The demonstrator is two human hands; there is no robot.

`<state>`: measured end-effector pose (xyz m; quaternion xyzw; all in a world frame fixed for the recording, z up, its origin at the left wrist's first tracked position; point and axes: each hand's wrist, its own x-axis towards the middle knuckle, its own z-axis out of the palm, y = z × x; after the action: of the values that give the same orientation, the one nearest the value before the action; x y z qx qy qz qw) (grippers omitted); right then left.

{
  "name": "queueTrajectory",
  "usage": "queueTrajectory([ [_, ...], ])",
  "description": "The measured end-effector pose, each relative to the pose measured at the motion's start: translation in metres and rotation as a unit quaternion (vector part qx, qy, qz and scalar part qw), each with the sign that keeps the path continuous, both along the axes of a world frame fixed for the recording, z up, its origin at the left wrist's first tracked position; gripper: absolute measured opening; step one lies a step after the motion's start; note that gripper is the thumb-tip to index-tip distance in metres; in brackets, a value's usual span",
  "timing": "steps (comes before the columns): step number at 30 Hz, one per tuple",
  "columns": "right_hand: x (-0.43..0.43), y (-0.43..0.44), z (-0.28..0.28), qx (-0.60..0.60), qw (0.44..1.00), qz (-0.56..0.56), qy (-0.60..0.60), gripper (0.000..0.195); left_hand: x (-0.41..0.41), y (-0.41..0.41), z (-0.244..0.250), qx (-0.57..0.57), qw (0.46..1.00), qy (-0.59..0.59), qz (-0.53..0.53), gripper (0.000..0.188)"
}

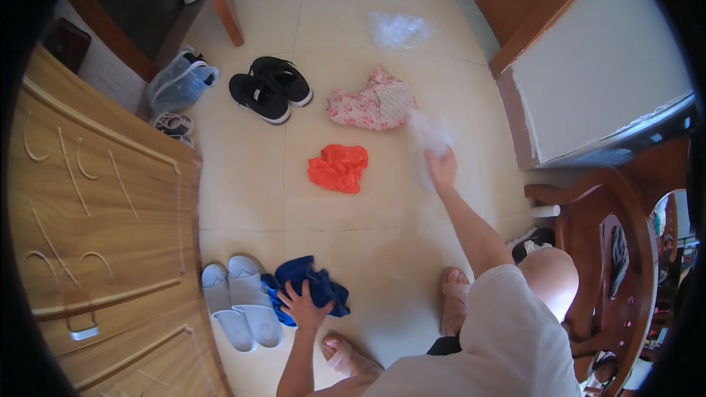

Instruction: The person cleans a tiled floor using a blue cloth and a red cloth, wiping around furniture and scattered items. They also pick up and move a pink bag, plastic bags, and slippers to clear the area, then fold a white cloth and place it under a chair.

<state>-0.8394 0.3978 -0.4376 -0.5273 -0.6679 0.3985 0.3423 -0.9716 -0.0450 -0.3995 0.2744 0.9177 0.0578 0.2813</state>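
Note:
My left hand, fingers spread, is over a crumpled dark blue cloth; whether it presses on it I cannot tell. Beside the cloth stands a pair of grey slippers. Out to the right, my right hand grips a thin whitish plastic bag, blurred by motion. Left of that hand lies a crumpled orange-red plastic bag. Just beyond is a bunched cloth with a pink floral print. Another clear plastic bag rests farther off on the tiled floor.
Black shoes stand at the upper left, near a bagged pair of shoes and smaller sneakers. A padlocked wooden cabinet borders the left side. On the right are a wooden chair and a wall corner.

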Motion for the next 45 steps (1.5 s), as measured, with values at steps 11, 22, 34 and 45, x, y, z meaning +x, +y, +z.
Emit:
queueTrajectory([
  [11,-0.186,-0.151,0.024,0.058,0.757,0.561,-0.33,0.061,0.003,0.013,-0.019,-0.174,0.98,-0.081,-0.046,0.128],
  [22,-0.162,0.047,0.034,0.075,0.913,0.272,-0.296,0.112,0.021,0.013,-0.01,-0.065,0.992,0.01,-0.107,0.096],
  [34,-0.078,-0.225,0.118,-0.502,0.629,0.5,-0.321,0.037,-0.042,-0.031,-0.03,-0.206,0.934,-0.054,-0.287,0.071],
  [45,0.119,-0.191,0.42,-0.743,0.657,-0.087,0.092,0.025,-0.01,-0.009,0.303,-0.087,0.982,-0.083,-0.147,0.07],
])
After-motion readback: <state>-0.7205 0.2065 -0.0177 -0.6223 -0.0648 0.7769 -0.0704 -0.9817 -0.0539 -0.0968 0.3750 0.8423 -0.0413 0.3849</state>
